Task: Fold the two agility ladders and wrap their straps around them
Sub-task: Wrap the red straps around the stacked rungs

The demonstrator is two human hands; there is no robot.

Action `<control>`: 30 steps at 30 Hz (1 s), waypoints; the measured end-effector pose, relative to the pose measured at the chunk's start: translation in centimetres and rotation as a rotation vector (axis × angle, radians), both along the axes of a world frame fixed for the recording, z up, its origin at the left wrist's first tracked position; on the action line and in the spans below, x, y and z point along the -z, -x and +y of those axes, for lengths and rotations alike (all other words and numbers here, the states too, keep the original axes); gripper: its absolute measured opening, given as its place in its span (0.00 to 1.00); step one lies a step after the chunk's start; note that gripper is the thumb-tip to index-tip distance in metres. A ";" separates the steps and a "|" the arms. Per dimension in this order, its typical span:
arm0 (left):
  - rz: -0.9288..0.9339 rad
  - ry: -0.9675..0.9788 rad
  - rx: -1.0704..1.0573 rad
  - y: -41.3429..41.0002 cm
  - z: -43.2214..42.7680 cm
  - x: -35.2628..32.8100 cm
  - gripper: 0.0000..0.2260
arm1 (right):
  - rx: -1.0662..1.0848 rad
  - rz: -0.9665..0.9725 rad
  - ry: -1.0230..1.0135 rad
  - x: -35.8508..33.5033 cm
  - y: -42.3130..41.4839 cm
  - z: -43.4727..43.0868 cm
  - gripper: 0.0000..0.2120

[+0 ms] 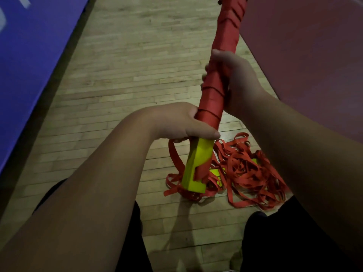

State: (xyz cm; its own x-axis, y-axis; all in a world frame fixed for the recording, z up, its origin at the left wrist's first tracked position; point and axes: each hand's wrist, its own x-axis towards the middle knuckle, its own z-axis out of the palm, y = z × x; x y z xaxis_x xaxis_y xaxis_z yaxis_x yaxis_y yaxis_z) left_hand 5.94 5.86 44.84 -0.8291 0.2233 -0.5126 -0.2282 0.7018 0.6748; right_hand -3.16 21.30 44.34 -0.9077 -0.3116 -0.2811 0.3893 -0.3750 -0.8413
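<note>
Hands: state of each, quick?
Left hand: grips the strap-wrapped ladder bundle just above its yellow end.
Right hand: grips the same bundle higher up.

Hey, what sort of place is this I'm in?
Probably a gym or sports hall: a pale wooden strip floor, a thick blue mat along the left, and a yellow agility ladder wrapped in red strap.

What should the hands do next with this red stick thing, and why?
Probably wind another turn of strap over the bare yellow end. The left hand and right hand grip the wrapped part, and loose strap trails to the floor.
</note>
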 end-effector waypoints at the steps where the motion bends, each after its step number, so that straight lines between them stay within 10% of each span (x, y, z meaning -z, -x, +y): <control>1: -0.018 -0.078 0.004 -0.2 0.0 -0.3 0.16 | -0.039 -0.029 0.133 -0.5 -0.2 0.1 0.13; 7: -0.007 -0.177 0.017 -0.5 0.5 -0.8 0.14 | -0.108 -0.077 0.348 -1.2 -0.2 0.3 0.07; 22: 0.109 0.428 0.111 0.4 1.5 1.7 0.28 | 0.336 0.030 -0.332 2.0 1.1 -0.3 0.14; 30: 0.040 0.022 0.090 0.0 -0.7 0.3 0.22 | 0.114 -0.045 0.157 0.1 -0.4 0.2 0.16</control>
State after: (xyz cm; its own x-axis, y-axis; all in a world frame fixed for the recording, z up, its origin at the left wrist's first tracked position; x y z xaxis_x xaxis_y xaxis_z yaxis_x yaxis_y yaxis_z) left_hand 5.98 5.16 44.55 -0.8259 0.2870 -0.4853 -0.1366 0.7333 0.6661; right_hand -2.80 21.47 44.29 -0.9272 -0.2512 -0.2777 0.3725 -0.5441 -0.7518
